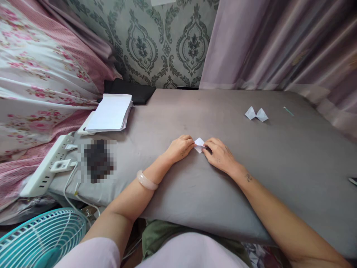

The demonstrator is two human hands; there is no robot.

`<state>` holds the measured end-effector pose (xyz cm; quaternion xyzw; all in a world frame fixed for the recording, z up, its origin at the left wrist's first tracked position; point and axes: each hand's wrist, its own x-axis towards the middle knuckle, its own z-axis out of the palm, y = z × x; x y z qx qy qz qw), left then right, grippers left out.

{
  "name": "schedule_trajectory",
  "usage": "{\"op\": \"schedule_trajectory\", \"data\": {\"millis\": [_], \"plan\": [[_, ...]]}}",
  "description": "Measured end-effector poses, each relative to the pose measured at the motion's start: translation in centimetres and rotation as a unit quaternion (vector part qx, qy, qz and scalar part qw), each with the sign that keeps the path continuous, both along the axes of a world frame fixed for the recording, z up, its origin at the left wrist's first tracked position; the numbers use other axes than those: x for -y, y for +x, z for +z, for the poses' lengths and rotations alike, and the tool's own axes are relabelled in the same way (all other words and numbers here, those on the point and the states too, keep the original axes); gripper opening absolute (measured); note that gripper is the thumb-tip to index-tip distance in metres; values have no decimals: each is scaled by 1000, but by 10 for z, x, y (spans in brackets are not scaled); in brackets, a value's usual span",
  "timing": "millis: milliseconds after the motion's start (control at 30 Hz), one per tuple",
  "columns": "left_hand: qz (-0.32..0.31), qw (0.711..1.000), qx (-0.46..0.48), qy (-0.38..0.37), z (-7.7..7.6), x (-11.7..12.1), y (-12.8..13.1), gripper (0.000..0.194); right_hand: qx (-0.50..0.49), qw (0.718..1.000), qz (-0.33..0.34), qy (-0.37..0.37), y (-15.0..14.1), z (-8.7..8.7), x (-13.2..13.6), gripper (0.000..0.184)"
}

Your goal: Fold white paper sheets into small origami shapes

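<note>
A small folded piece of white paper (199,142), roughly diamond-shaped with a crease across its middle, is held low over the grey-covered table (173,193). My left hand (182,147) pinches its left corner, with a pale bangle on that wrist. At the right corner, my right hand (219,153) grips the paper between thumb and fingers. The fingertips hide both side corners. Farther back on the right stands a folded white paper piece (256,114) with two pointed halves, apart from my hands.
A stack of white paper (111,111) lies at the back left, by a black flat item (142,95). A power strip (47,165) with cables lines the left edge, near a blurred dark object (99,160). A turquoise fan (44,242) stands lower left. A thin green stick (288,111) lies far right.
</note>
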<state>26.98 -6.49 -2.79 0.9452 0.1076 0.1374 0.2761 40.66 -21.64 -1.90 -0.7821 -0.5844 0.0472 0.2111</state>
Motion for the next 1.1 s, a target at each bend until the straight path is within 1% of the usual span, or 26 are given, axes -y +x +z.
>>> {"op": "schedule_trajectory", "data": {"millis": [67, 167, 233, 300, 367, 633, 800, 933, 1100], "plan": [[34, 999, 5, -17, -1, 2, 3, 32, -30, 999, -17, 15, 1, -3, -4, 24], [76, 995, 7, -72, -1, 2, 7, 25, -77, 995, -50, 32, 3, -7, -9, 25], [92, 990, 6, -111, 0, 2, 7, 19, -96, 992, -68, 40, 4, -9, -11, 24], [104, 986, 5, -132, 2, 2, 7, 15, -104, 990, -76, 49, 4, -11, -12, 24], [115, 984, 2, -135, 2, 2, 7, 12, -111, 989, -79, 54, 4, -12, -12, 24], [163, 976, -20, -144, 2, 7, 10, 14, -135, 984, -99, 61, 10, -17, -12, 27], [199, 968, -35, -146, 6, 10, 13, 12, -135, 981, -116, 81, 8, -20, -14, 27], [215, 964, -43, -148, 8, 9, 13, 13, -140, 978, -134, 73, 8, -21, -16, 26], [227, 964, -43, -132, 4, 10, 16, 12, -127, 979, -151, 54, 8, -20, -18, 24]]}}
